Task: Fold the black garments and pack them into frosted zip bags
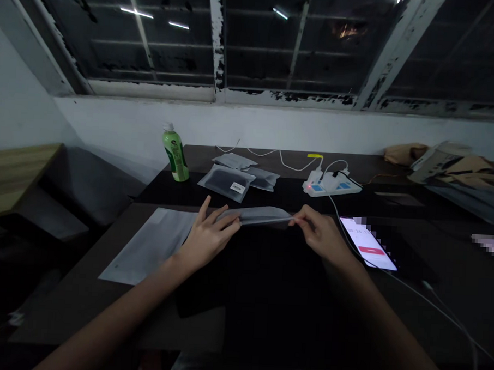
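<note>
Between my two hands a translucent frosted plastic bag (262, 214) is held just above the table. My right hand (316, 231) pinches its right end between thumb and fingers. At its left end, my left hand (210, 232) grips it with the fingertips, the index finger raised and apart. What the bag contains, if anything, I cannot make out. Under and beside my left forearm lies a flat translucent sheet or bag (150, 246). Beyond my hands rest several similar frosted bags, the nearest one (226, 181) carrying a white barcode label (237, 188).
A green drink bottle (175, 154) stands upright at the back left. A white power strip (332, 184) with plugs and cables sits at the back right. Near my right hand lies a lit phone (369, 245), a white cable crossing it. Brown paper packaging (469, 167) fills the far right corner.
</note>
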The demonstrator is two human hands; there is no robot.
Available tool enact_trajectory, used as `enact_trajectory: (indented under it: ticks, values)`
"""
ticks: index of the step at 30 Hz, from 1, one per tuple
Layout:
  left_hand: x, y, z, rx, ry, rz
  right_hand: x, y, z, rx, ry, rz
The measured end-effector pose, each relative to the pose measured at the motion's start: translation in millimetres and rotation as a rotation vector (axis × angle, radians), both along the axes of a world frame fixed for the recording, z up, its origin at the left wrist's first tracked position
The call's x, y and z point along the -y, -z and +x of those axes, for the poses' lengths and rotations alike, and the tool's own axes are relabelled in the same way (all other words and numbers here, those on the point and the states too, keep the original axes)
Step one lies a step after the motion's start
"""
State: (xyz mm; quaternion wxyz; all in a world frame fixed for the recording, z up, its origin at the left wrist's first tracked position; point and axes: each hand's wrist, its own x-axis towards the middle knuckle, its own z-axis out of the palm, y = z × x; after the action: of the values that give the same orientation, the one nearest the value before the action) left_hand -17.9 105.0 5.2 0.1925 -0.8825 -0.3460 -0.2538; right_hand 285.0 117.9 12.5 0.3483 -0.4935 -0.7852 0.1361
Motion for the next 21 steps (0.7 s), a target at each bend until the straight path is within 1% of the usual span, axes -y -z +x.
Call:
enact_trajectory:
  ticks: [4,10,16,21]
  values:
    - [2,-0.5,-6,-0.013,-0.006,0.013,1,0.1,-2,0.003,0.016,0.045]
    - [3,3.2,-10,-0.023,0.016,0.043,3,-0.3,0,-0.003,0.045,0.045]
    - [4,8.5,-19,-0.008,0.03,0.069,-1,10.4,6,0.025,0.044,0.109]
    - [6,9.2,-24,-0.024,0.038,0.071,-5,15.6,9,0.04,0.047,0.1]
